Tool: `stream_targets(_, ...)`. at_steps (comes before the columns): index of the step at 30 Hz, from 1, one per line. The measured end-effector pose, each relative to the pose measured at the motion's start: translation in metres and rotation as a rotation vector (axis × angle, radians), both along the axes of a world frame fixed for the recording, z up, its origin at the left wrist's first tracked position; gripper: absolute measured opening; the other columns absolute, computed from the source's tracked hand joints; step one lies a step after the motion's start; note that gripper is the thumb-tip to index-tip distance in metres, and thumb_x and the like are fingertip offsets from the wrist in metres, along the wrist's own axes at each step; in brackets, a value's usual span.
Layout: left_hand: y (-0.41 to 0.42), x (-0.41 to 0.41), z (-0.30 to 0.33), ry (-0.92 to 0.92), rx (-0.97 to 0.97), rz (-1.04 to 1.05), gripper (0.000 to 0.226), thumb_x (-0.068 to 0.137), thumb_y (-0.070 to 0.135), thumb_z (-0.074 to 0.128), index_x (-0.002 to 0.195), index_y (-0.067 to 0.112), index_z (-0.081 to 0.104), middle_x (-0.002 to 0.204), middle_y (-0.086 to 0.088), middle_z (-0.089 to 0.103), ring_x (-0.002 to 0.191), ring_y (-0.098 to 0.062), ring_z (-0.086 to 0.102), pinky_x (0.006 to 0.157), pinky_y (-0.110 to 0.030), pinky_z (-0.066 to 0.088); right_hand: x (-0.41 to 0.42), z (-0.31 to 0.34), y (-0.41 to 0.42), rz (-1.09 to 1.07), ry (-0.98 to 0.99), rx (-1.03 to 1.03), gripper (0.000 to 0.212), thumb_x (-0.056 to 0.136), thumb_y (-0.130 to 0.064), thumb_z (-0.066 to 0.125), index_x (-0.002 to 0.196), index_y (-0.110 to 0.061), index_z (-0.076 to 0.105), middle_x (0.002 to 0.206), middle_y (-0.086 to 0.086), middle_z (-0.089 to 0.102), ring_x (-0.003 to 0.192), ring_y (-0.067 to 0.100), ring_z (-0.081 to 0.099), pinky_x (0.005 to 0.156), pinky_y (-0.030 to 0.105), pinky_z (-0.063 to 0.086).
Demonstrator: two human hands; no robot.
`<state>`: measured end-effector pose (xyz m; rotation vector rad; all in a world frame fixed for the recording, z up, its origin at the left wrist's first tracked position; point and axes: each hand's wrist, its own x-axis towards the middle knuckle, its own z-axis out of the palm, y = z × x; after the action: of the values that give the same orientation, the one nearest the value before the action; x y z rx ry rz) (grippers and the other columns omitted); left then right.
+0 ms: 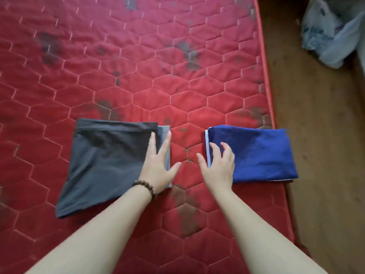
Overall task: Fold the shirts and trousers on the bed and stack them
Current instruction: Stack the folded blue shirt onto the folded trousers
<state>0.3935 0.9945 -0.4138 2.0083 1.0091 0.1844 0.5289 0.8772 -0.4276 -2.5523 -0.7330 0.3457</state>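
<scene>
Under my two flat palms, two folded stacks lie on the red mattress (138, 80).
My left hand (158, 165) presses straight-fingered on the grey stack (104, 165); my right hand (219, 167), fingers slightly bent, rests on the blue stack (256, 153), gripping nothing. Bare mattress lies between my thumbs.

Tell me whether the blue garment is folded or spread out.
Folded. The blue garment lies as a compact rectangle atop a small pile, white layer edges showing at its left side under the right hand.
</scene>
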Motion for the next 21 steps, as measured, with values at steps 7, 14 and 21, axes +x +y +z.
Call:
stream_targets(7, -0.077, 0.11, -0.044, 0.118, -0.224, 0.108, 0.096, 0.081, 0.037, 0.072, 0.15, 0.046, 0.005, 0.159, -0.02, -0.011, 0.149, -0.025, -0.005, 0.12, -0.038, 0.012, 0.131, -0.028, -0.095, -0.042, -0.076, -0.139, 0.074, 0.086, -0.051, 0.062, 0.148, -0.019, 0.035, 0.159, 0.015, 0.014, 0.147, 0.028, 0.013, 0.117, 0.046, 0.016)
stream_targets(14, -0.093, 0.165, -0.089, 0.215, -0.184, 0.178, 0.105, 0.081, 0.049, 0.069, 0.149, 0.041, -0.01, 0.157, -0.023, 0.008, 0.147, -0.031, 0.006, 0.117, -0.04, 0.017, 0.205, -0.072, -0.134, -0.153, 0.036, -0.338, 0.111, 0.076, -0.073, 0.056, 0.154, -0.021, -0.004, 0.162, 0.01, -0.007, 0.149, 0.023, -0.003, 0.119, 0.052, 0.008)
stream_targets(21, -0.111, 0.17, -0.093, 0.188, -0.164, 0.275, 0.102, 0.078, 0.043, 0.071, 0.146, 0.053, -0.005, 0.113, -0.003, 0.037, 0.087, -0.022, 0.05, 0.086, -0.033, 0.043, 0.223, -0.078, -0.141, -0.133, 0.321, -0.233, 0.112, 0.073, -0.065, 0.068, 0.153, -0.033, -0.003, 0.155, 0.008, 0.025, 0.138, 0.031, 0.032, 0.111, 0.044, 0.032)
